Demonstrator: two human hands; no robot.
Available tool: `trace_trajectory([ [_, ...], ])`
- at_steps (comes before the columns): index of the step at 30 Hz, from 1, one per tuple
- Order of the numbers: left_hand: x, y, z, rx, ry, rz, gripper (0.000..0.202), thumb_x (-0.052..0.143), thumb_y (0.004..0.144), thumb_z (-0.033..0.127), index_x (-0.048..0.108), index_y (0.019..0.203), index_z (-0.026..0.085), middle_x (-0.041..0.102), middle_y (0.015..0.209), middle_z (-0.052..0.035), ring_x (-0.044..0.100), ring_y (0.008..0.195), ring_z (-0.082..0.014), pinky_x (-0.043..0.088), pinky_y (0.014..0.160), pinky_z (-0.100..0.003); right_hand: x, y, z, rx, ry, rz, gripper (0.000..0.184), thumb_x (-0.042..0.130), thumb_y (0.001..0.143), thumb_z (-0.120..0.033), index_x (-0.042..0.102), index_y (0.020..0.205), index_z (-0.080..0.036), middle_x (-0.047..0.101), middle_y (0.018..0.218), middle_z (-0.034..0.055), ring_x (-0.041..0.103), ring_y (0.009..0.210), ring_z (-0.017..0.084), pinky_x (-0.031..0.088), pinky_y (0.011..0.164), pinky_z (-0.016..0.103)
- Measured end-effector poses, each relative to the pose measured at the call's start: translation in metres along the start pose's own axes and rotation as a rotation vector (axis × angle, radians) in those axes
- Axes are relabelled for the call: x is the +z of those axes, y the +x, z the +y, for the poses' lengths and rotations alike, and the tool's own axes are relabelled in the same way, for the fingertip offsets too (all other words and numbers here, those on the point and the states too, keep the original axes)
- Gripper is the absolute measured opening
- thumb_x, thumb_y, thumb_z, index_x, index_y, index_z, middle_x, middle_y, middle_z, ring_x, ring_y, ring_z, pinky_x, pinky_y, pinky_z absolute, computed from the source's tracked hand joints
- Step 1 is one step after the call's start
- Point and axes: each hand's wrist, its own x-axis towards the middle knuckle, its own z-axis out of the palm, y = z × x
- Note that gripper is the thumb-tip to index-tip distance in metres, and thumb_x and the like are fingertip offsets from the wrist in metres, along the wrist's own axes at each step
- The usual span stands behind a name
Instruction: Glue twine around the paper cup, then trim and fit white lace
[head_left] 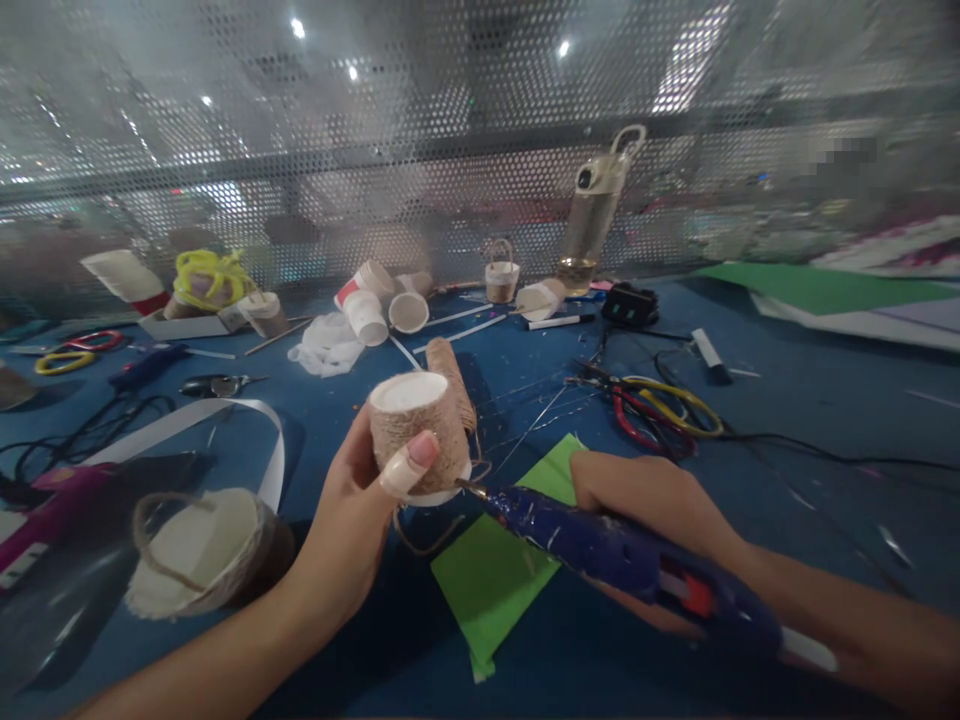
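My left hand [364, 510] grips a paper cup [416, 430] wrapped in brown twine, its white base turned up and its rim down. A bandage-like white wrap covers part of the thumb. My right hand [652, 510] is closed round a dark blue hot glue gun [585, 540] with a red switch. The gun's metal nozzle touches or nearly touches the twine near the cup's lower rim. A loose twine end hangs below the cup, and a roll of twine [450, 380] lies just behind it. Under the gun lies a green paper sheet [499, 590].
A finished twine basket [202, 550] stands at the left near a magenta glue gun [56, 515]. Scissors [660, 410] and cables lie at the right. Paper cups [367, 315], a small basket [502, 275] and a bottle [596, 215] stand at the back before a perforated metal screen [450, 180].
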Motion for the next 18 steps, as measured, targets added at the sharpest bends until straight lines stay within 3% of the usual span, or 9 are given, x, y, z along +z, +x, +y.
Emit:
trace_trajectory([
  [4, 0.0006, 0.0010, 0.0021, -0.016, -0.029, 0.015, 0.049, 0.077, 0.084, 0.038, 0.065, 0.130, 0.027, 0.070, 0.130, -0.0052, 0.061, 0.125, -0.0303, 0.051, 0.104, -0.039, -0.0018, -0.0008, 0.0062, -0.061, 0.126, 0.014, 0.021, 0.052, 0.071, -0.018, 0.032, 0.075, -0.025, 0.040, 0.063, -0.0069, 0.032, 0.049, 0.010, 0.026, 0.051, 0.027],
  [9, 0.0010, -0.0005, 0.0043, -0.026, -0.047, 0.027, 0.049, 0.078, 0.082, 0.041, 0.066, 0.128, 0.027, 0.070, 0.129, -0.0053, 0.059, 0.128, -0.0307, 0.051, 0.103, -0.038, -0.0019, -0.0017, 0.0083, -0.022, 0.213, 0.031, 0.024, 0.056, 0.071, -0.018, 0.033, 0.074, -0.025, 0.044, 0.065, -0.0063, 0.036, 0.050, 0.010, 0.031, 0.054, 0.027],
  [18, 0.0039, -0.0018, 0.0071, -0.080, -0.073, 0.025, 0.052, 0.078, 0.083, 0.041, 0.065, 0.130, 0.025, 0.070, 0.126, -0.0060, 0.061, 0.125, -0.0304, 0.054, 0.101, -0.038, -0.0011, -0.0028, 0.0070, -0.045, 0.231, 0.021, 0.024, 0.054, 0.068, -0.014, 0.034, 0.074, -0.025, 0.041, 0.063, -0.0070, 0.036, 0.050, 0.011, 0.028, 0.052, 0.027],
])
